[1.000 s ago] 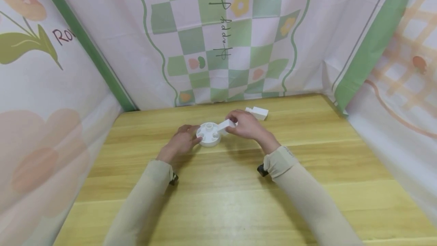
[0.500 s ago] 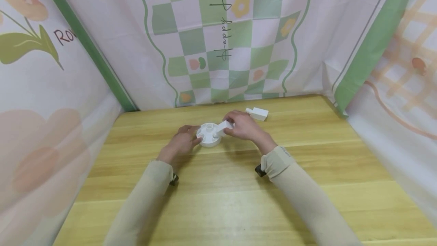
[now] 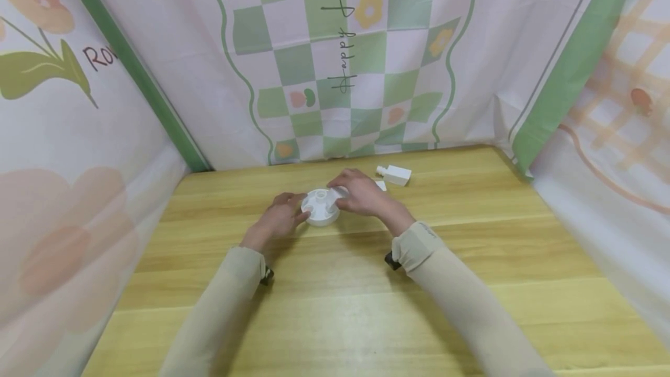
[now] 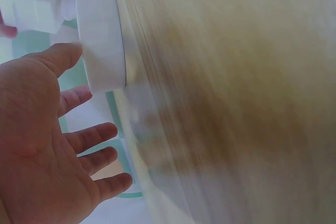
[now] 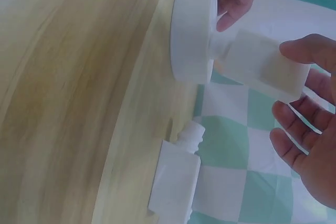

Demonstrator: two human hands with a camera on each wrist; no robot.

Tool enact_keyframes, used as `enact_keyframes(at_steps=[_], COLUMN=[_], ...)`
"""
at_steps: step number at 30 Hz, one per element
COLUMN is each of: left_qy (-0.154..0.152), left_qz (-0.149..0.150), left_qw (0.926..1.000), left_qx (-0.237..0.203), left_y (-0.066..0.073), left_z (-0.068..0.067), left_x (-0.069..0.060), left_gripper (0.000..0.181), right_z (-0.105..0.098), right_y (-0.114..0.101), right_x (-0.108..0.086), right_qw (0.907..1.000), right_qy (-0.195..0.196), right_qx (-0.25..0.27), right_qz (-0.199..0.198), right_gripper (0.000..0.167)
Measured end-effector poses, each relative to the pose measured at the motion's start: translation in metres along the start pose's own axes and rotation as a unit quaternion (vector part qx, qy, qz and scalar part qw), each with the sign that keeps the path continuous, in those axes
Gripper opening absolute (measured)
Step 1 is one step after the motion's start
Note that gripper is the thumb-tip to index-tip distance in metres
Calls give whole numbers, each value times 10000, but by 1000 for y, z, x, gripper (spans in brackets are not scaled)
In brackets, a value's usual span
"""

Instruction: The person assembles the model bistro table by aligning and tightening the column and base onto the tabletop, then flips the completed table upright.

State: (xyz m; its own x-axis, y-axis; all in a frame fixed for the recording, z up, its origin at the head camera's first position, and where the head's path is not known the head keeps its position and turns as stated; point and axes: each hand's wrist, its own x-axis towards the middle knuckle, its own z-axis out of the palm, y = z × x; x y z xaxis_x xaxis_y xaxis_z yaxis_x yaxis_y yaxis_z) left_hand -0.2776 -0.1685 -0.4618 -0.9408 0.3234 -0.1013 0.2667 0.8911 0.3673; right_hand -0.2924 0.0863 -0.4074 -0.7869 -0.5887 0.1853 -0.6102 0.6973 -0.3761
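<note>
A white round disc (image 3: 321, 221) with several raised sockets on top lies flat on the table. My left hand (image 3: 281, 214) rests at its left side, thumb and index finger touching the rim; in the left wrist view the other fingers (image 4: 97, 139) spread loosely. At the disc's right side, my right hand (image 3: 361, 192) holds a white rectangular bottle (image 5: 257, 64) by its base, thumb on one side and fingers on the other. The bottle tilts with its neck down against the disc's top. Whether the neck sits inside a socket, I cannot tell.
Another white bottle (image 3: 398, 175) with a threaded neck lies behind and right of my right hand. Part of one more white piece (image 3: 381, 185) shows beside that hand. Printed curtains (image 3: 335, 74) enclose the back and sides of the wooden table (image 3: 345, 307).
My right hand has moved left and brought the bottle closer over the disc, more upright. A white piece behind that hand has come into view. My left hand has stayed put.
</note>
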Motion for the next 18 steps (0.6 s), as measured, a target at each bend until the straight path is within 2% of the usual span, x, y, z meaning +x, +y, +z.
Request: enact_keyframes(at_steps=[8, 15, 18], left_qy=[-10, -59, -54], left_qz=[-16, -129, -148], left_qw=[10000, 9998, 9998], left_qx=[-85, -128, -145], left_y=[-1, -1, -1], left_z=[0, 1, 2], left_x=[1, 1, 2], left_gripper=[63, 64, 64], right_z=[-3, 0, 0], right_y=[-8, -8, -7], right_x=[3, 5, 6], right_qw=[9983, 9981, 9969], right_qy=[-413, -254, -278], right_qx=[-285, -542, -689], right_qz=[-280, -168, -242], right_gripper=[48, 45, 46])
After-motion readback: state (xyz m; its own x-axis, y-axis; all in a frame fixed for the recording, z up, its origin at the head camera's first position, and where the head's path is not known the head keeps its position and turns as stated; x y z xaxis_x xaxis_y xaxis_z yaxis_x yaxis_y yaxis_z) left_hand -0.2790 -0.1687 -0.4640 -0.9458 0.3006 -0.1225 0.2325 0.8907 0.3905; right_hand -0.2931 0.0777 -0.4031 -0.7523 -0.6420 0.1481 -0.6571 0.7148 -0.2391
